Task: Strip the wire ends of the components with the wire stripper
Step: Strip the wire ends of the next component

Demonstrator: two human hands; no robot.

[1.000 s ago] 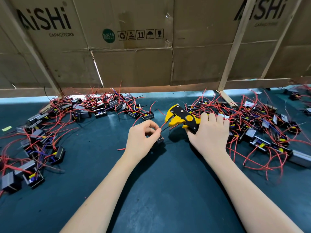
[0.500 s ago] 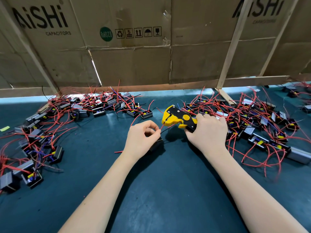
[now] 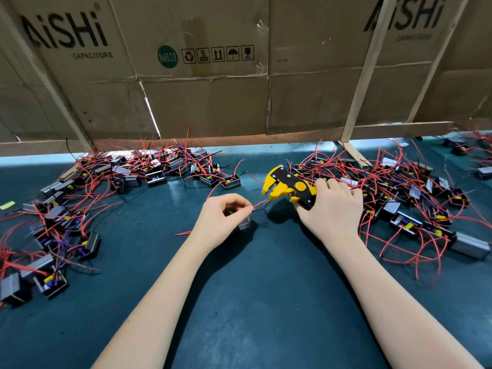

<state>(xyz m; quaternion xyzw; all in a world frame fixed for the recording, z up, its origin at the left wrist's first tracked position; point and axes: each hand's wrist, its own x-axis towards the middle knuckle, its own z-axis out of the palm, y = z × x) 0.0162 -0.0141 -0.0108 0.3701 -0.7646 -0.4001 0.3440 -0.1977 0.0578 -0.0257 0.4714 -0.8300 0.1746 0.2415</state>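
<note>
Here, thin red wire (image 3: 257,205), beak-shaped stripper (image 3: 286,185).

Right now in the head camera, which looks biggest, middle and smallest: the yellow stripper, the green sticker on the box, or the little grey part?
1. wire stripper, largest.
2. green sticker, farther away, so unsure.
3. grey component, mostly hidden under the left hand.
</note>
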